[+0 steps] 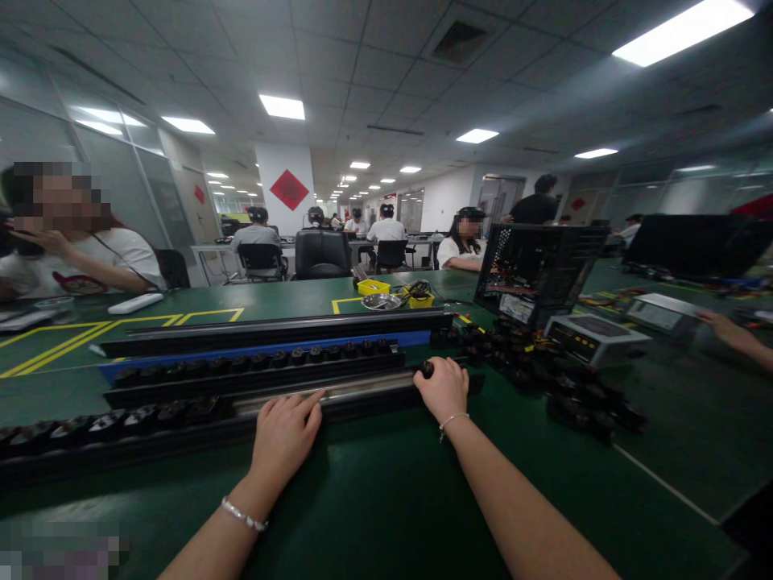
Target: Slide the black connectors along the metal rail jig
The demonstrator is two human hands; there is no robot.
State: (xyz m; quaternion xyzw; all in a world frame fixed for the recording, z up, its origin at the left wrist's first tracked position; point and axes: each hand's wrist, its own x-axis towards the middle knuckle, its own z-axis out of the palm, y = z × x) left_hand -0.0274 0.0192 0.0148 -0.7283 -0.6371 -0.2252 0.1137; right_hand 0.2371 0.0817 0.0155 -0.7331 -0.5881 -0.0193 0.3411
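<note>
My left hand [285, 431] lies on the near edge of a long black channel rail [356, 392], its fingers stretched out and nothing in its grasp. Toward the rail's right end, my right hand [445, 391] curls its thumb and fingers around a small round black part [427, 369]; the fingers hide most of it. A row of similar black parts [142, 419] fills the rail's left portion, while a bare, shiny stretch runs between my hands. Behind this rail, a second one holds another row of black parts [290, 356] against a blue strip [414, 338].
Loose black parts [537, 354] are heaped on the right of the green table [374, 507]. Beyond them stand an open computer case [531, 270] and a power supply unit [597, 338]. Yellow bins and a metal dish [382, 302] sit farther back. Another person's hand [728, 330] reaches in from the right.
</note>
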